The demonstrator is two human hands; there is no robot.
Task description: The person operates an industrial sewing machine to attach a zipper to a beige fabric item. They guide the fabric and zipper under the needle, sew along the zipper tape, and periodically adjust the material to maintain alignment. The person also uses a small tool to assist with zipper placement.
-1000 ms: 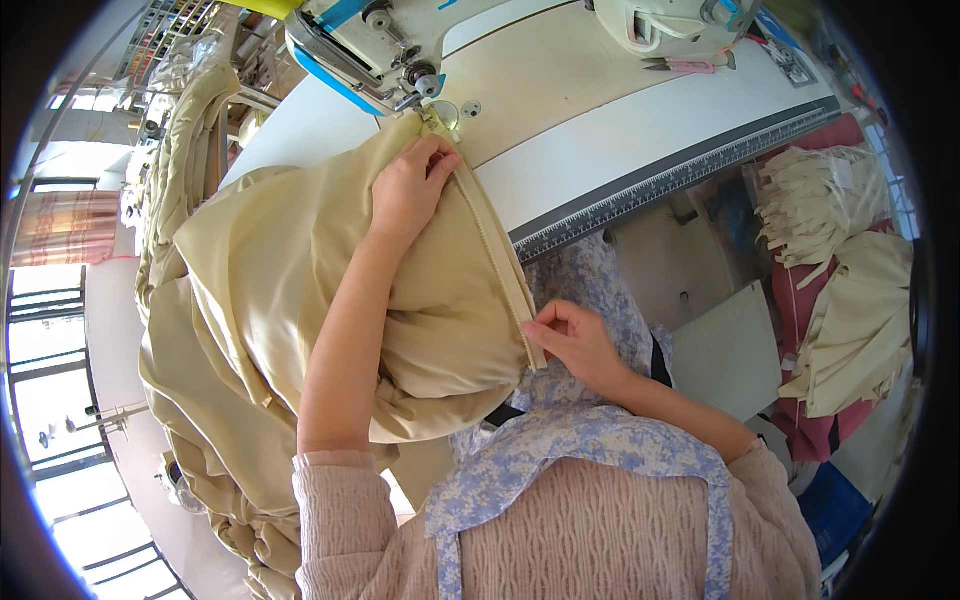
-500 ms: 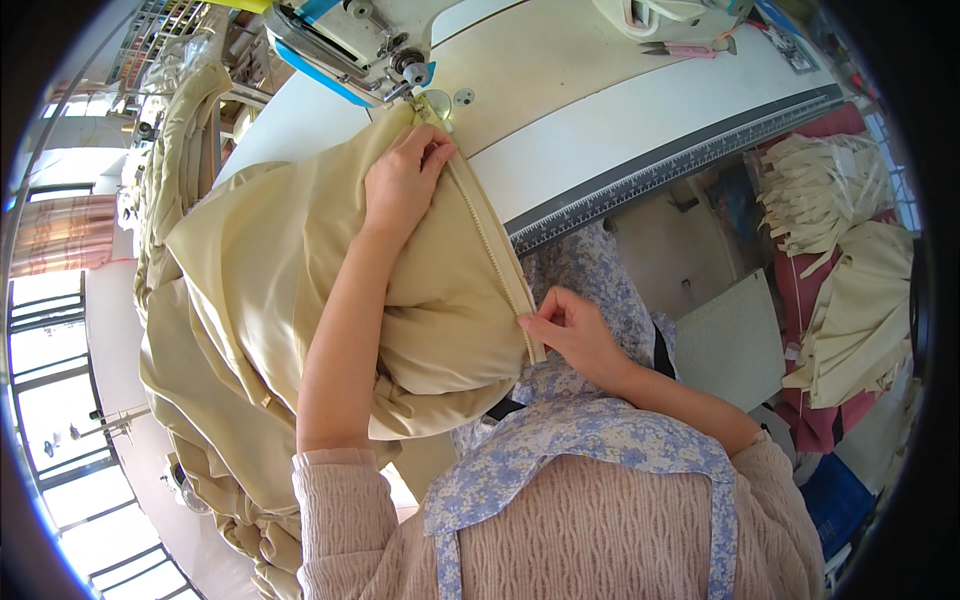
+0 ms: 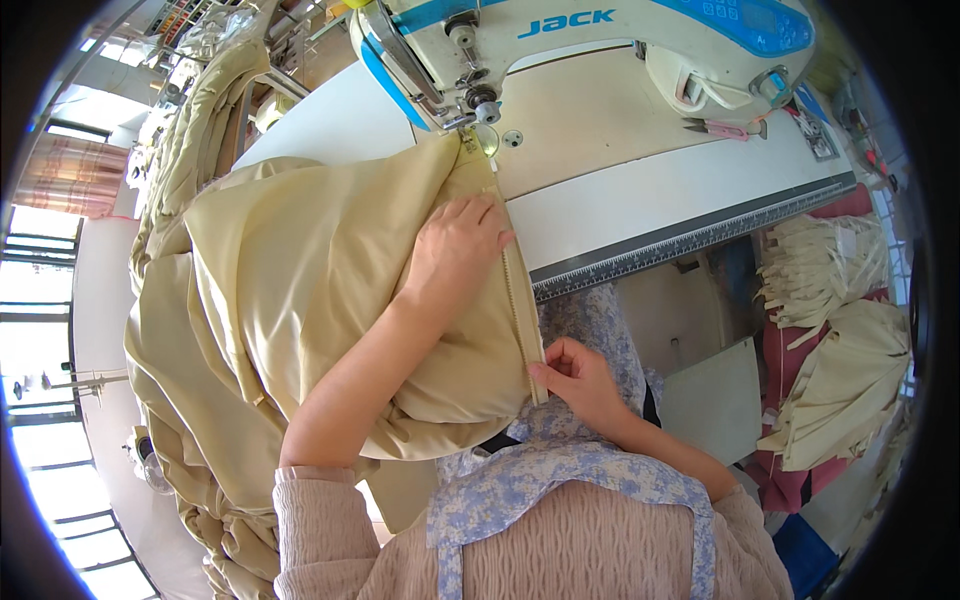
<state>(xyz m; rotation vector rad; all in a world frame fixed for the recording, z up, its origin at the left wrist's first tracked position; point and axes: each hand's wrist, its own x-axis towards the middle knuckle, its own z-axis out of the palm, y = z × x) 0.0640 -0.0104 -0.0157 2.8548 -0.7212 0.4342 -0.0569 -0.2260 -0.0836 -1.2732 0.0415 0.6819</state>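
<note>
A large beige garment piece [image 3: 330, 250] spreads from the sewing machine [image 3: 480, 100] down over my lap. Along its right edge runs a zipper [image 3: 518, 300] on beige tape, its upper end close to the presser foot. My left hand [image 3: 460, 245] lies on the cloth beside the zipper, below the needle area, palm down with fingers outstretched and thumb at the edge. At the lower end of the zipper, my right hand [image 3: 580, 380] pinches the tape between thumb and forefinger. The cloth's underside is hidden.
A ruler strip [image 3: 690, 240] lines the front edge of the white table [image 3: 620, 190]. Pink-handled snips [image 3: 735, 129] lie right of the machine. Bundled beige strips [image 3: 825, 265] and cut pieces [image 3: 850, 375] hang at the right. More beige cloth [image 3: 190, 180] is piled at the left.
My left hand has slid down along the zipper, away from the needle, and its pinch has loosened. My right hand still holds the lower end. The view has shifted, showing more of the machine.
</note>
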